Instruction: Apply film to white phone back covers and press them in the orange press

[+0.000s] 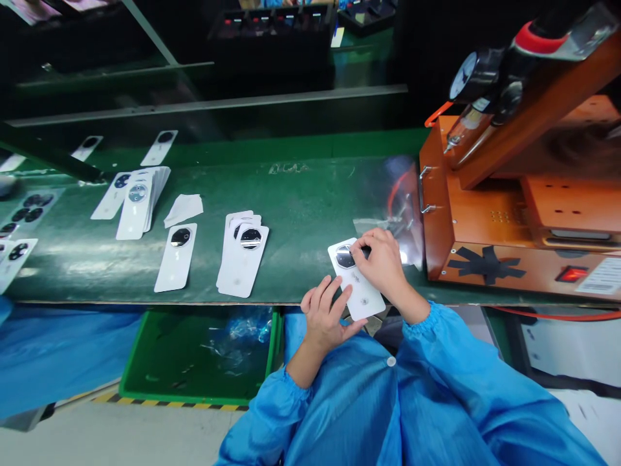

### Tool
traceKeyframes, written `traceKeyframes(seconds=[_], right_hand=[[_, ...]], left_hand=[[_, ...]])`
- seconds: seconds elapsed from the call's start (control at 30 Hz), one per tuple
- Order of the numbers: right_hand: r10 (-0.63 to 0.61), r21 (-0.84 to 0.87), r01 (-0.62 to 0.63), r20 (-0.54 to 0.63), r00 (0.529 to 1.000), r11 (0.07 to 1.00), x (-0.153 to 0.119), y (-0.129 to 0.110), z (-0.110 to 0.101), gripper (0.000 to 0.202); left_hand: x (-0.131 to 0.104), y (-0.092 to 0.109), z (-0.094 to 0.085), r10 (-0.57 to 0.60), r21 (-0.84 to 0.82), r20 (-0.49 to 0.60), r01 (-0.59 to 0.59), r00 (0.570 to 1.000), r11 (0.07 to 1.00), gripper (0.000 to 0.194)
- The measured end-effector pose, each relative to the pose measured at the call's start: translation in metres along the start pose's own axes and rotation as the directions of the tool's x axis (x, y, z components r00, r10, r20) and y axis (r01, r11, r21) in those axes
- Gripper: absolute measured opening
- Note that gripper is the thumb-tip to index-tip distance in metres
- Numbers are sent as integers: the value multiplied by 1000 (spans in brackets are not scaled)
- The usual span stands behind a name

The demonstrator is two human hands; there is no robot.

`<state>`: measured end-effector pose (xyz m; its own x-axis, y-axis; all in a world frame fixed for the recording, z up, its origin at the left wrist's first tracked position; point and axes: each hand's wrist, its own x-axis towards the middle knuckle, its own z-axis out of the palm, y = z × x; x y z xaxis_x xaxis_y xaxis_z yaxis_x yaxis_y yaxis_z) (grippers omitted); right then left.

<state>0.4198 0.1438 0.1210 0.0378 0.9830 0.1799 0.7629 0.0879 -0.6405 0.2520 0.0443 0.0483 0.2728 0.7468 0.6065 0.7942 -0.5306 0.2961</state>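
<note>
A white phone back panel (366,300) with a dark round camera area lies tilted at the bench's front edge, its lower end over the edge. My left hand (326,314) rests along the panel's lower left side, fingers apart and thumb at its bottom corner. Above the camera area, my right hand (379,260) has thumb and index finger pinched together at the circle's right rim; anything between them is too small to make out. A small stack of similar panels (242,262) lies to the left, with a single panel (175,265) beyond it.
An orange machine (436,226) with a gauge stands at the right. Clear film (410,243) lies beside it. More panels (133,210) and a white paper scrap (184,208) are at the left. A green bin (194,385) sits below the green bench (305,213).
</note>
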Motion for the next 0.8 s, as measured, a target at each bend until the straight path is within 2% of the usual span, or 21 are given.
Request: traceKeyframes(seconds=[0.33, 0.57, 0.67, 0.8], right_hand=[[-39, 20, 40, -50, 998, 999, -1, 2, 0, 14], [-184, -30, 182, -142, 973, 983, -18, 5, -18, 19], [-325, 48, 326, -19, 945, 944, -41, 11, -37, 27], [-498, 46, 505, 268, 825, 862, -78, 19, -61, 41]], left_hand=[[0, 0, -2, -6, -6, 13, 6, 1000, 1000, 65], [-3, 0, 0, -17, -20, 29, 18, 999, 1000, 66], [-2, 1, -1, -19, -24, 34, 20, 999, 1000, 65], [2, 2, -8, -15, -37, 64, 17, 998, 999, 65]])
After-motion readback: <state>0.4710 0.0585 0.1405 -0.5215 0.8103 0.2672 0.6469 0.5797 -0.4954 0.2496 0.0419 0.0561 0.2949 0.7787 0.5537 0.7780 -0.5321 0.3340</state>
